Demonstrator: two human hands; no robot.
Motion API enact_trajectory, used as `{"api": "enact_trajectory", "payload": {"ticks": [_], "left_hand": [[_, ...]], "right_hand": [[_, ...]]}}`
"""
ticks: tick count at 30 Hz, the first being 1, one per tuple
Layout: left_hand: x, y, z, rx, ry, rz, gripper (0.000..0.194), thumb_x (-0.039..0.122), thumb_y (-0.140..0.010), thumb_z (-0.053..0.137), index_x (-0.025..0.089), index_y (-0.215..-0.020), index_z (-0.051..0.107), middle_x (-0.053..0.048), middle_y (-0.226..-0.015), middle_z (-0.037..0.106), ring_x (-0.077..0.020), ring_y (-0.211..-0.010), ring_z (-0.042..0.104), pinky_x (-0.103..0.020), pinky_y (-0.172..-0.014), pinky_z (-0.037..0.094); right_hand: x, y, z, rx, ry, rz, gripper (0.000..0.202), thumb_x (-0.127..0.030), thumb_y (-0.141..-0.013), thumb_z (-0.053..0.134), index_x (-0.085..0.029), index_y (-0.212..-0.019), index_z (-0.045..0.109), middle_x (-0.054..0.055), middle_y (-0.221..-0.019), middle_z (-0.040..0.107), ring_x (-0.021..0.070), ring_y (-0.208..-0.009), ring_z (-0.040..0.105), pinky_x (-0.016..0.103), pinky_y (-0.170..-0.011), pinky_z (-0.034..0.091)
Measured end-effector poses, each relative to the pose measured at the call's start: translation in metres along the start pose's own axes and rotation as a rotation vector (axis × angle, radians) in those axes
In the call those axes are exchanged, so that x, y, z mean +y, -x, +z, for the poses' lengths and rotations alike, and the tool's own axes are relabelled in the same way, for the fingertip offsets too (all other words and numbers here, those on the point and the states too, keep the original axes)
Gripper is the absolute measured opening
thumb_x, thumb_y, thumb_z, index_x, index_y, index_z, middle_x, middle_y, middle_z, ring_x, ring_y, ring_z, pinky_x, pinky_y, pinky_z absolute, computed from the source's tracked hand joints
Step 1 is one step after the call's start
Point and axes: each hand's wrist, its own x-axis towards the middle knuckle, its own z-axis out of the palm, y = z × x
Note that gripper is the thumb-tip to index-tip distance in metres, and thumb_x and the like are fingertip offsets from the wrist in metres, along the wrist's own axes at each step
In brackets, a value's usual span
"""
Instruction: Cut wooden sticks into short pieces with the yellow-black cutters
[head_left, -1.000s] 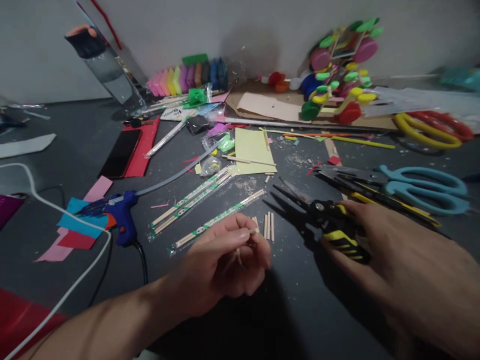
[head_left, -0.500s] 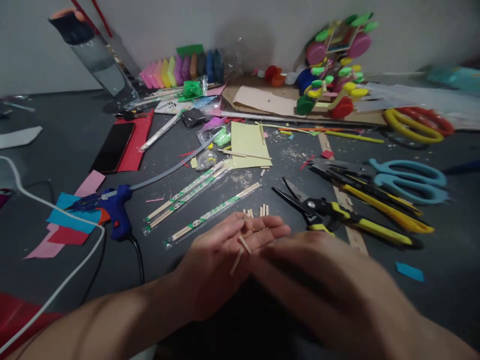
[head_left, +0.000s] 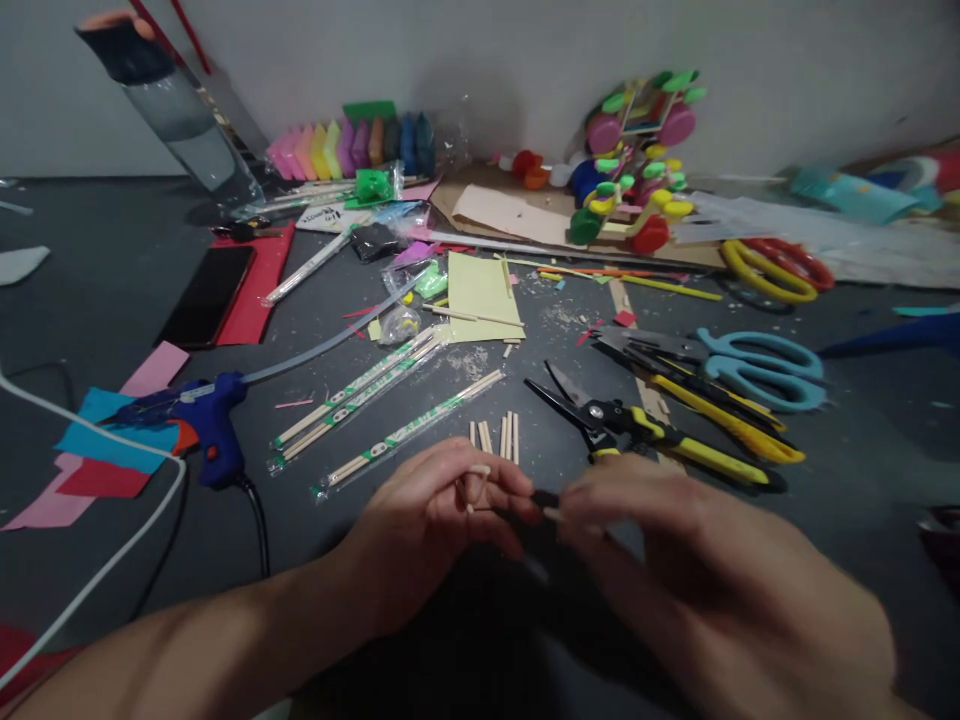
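Here's the left hand point(head_left: 442, 510) at lower centre, fingers curled around short, pale wooden sticks point(head_left: 480, 469), one end poking out by the thumb! At lower right, the right hand point(head_left: 675, 560) pinches a blurred, pale wooden stub point(head_left: 553, 514) at its fingertips, just beside the left hand. Above them, near mid-frame, cut round wooden pieces point(head_left: 510, 437) lie side by side on the dark grey tabletop point(head_left: 300, 515). Right of centre, black-and-yellow metal-bladed shears point(head_left: 637, 423) lie, blades parted.
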Motion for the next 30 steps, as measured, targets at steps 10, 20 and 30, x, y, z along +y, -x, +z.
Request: {"api": "enact_trajectory", "payload": {"ticks": [10, 20, 30], "left_hand": [[-0.002, 0.002, -0.001, -0.075, -0.206, -0.174, 0.021, 0.035, -0.084, 0.072, 0.018, -0.086, 0.059, 0.008, -0.056, 0.048, -0.0038, -0.041, 0.032, -0.015, -0.038, 0.022], [0.004, 0.006, -0.007, -0.025, -0.470, 0.126, 0.023, 0.038, -0.080, 0.079, 0.018, -0.080, 0.068, 0.004, -0.063, 0.054, -0.0041, -0.048, 0.035, -0.020, -0.045, 0.021], [0.014, 0.013, -0.002, 0.040, -0.702, 0.366, 0.015, 0.033, -0.085, 0.074, 0.021, -0.080, 0.066, 0.008, -0.050, 0.037, -0.0081, -0.046, 0.031, -0.024, -0.045, 0.023]], "right_hand": [[0.016, -0.008, 0.004, -0.076, -0.503, 0.223, 0.014, -0.024, -0.091, 0.065, -0.023, -0.082, 0.074, 0.000, -0.077, 0.068, 0.0132, -0.072, 0.065, 0.022, -0.065, 0.052], [0.047, 0.004, -0.027, -0.111, 0.522, 0.004, 0.055, -0.058, -0.099, 0.038, -0.014, -0.122, 0.063, 0.019, -0.115, 0.068, 0.0329, -0.102, 0.066, 0.046, -0.083, 0.055], [0.079, 0.015, -0.036, -0.257, 0.928, -0.071, 0.049, -0.041, -0.087, 0.043, -0.003, -0.111, 0.063, 0.024, -0.098, 0.069, 0.0360, -0.088, 0.068, 0.048, -0.074, 0.057]]}}
